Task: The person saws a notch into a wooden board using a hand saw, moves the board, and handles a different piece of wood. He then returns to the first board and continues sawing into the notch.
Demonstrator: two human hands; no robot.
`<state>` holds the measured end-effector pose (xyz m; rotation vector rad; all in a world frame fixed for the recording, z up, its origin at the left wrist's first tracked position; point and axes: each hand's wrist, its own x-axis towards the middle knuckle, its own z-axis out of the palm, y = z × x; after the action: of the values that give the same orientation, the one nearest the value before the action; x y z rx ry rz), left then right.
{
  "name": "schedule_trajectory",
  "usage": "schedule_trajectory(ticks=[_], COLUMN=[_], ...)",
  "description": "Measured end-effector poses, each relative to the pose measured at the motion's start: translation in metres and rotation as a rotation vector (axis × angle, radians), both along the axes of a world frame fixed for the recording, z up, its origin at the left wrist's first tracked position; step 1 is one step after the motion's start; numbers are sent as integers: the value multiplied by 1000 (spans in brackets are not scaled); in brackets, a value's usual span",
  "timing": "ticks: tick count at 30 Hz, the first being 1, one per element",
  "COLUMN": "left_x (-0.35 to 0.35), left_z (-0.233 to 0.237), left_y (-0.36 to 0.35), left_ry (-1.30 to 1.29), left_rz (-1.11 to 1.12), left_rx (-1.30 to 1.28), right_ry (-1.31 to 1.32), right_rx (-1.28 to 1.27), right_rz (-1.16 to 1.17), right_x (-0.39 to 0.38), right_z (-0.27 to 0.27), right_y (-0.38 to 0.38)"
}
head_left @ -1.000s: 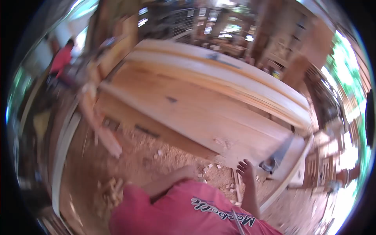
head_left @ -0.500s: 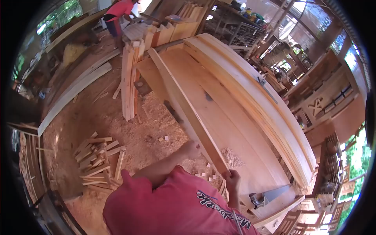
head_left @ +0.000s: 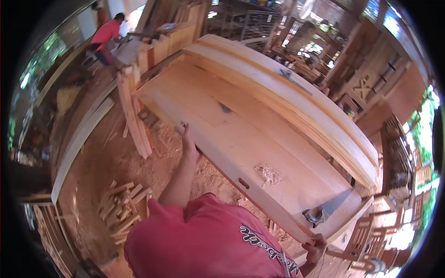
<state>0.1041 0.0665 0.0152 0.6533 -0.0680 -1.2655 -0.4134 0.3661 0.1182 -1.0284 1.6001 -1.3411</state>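
A long wooden board (head_left: 262,198) with a slot cut in it lies along the near edge of the workbench (head_left: 292,155). My left hand (head_left: 188,141) grips its near edge toward the far end, thumb on top. At the close end, my right hand (head_left: 316,246) is closed around the board's corner. A handsaw (head_left: 334,203) rests on the bench just beyond my right hand. Wood shavings (head_left: 272,175) are heaped on the bench top past the slot.
Long planks (head_left: 278,99) run along the bench's far side, with a metal tool (head_left: 286,74) on them. Offcuts (head_left: 121,208) are piled on the sawdust-covered floor at left. Upright timbers (head_left: 132,111) stand off the bench's far end. A person in red (head_left: 106,37) works in the background.
The board has gone from being held on edge at an angle to lying flat along the bench's near side. My left hand has reached farther along it; my right hand has moved nearer and right.
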Motion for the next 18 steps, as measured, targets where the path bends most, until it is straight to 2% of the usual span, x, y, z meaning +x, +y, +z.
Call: schedule_trajectory(ticks=[2, 4, 5, 6, 8, 9, 10, 11, 12, 15, 16, 18], left_x=[-14, -4, 4, 7, 1, 0, -2, -4, -8, -46, -62, -90], left_z=[-9, 4, 14, 25, 86, 113, 135, 151, 165, 225, 234, 220], left_y=[-9, -25, -33, -35, -53, -60, -68, -80, -87, -70, -65, -65], left_ry=[-102, -120, -118, -111, -162, -201, -236, -316, -401, -722, -777, -832], left_rz=[59, -23, -99, -167, 0, -20, -32, -60, -86, -152, -173, -526], left_rx=[265, 192, 128, 75, -23, -55, -88, -139, -189, -352, -414, -563], right_ry=[-30, -74, -22, 18, 152, 131, 363, 515, 531, 342, 364, 99], right_rx=[-37, 113, 91, 253, 435, 569, 675, 657, 653, 482, 356, 108], right_rz=[-70, -164, -163, -111, 7, 82, 280, 311, 325, 337, 300, -86], right_x=[6, 10, 4, 15, 52, 74, 67, 84, 89, 98, 74, 63], right_z=[-5, -31, -66, -78, -104, -100, -138, -134, -121, -76, -84, -51], right_y=[11, 21, 31, 33, 20, 5, -2, -13, -26, -60, -65, -76])
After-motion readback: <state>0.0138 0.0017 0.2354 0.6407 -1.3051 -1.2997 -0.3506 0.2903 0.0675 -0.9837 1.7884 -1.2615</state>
